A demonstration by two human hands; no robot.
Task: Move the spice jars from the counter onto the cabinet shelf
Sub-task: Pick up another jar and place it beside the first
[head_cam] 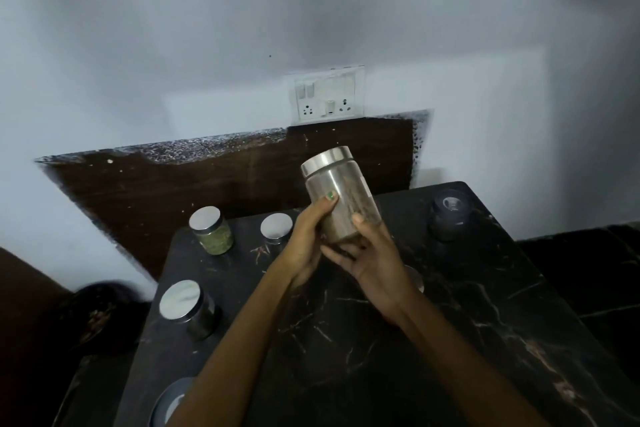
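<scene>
Jar: held jar [341, 196] tilted, lifted above the desk [381, 322].
Left hand [304, 243]: fingers wrap its lower left side.
Right hand [372, 253]: fingers cup its base, thumb on front.

Bottom-edge jar [169, 402] cut off, arm-hidden

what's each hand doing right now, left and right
Left hand: grips the lifted spice jar from the left, thumb on the glass.
Right hand: holds the same jar at its base, fingers curled under it.
</scene>
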